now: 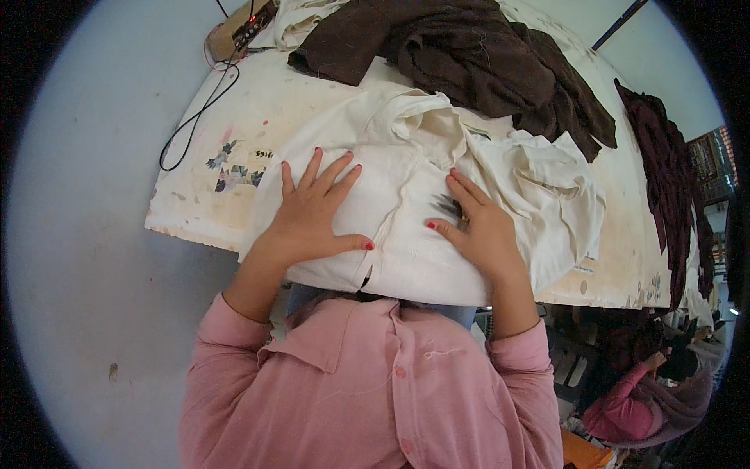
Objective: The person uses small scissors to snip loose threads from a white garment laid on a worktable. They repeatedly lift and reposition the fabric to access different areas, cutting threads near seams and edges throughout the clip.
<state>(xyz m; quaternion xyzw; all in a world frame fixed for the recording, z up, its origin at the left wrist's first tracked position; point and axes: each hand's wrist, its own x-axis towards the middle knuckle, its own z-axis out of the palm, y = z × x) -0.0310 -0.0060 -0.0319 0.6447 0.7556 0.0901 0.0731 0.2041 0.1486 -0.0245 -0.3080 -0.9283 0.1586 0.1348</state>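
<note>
A white garment (391,195) with a collar and a seam down its middle lies spread on the table in front of me, its lower edge hanging near my body. My left hand (308,207) rests flat on the left half of the cloth, fingers spread wide. On the right half, my right hand (480,223) lies with its fingers stretched out and the thumb apart, beside a dark smudge-like patch (447,206) on the fabric. Neither hand grips anything. Loose folds of the white cloth bunch up to the right of my right hand.
A dark brown garment (469,59) lies heaped at the back of the worn table (195,187). A box with a red light (254,27) and a black cable (195,117) sit at the far left. Dark cloth (664,164) hangs at right; another person (641,399) sits lower right.
</note>
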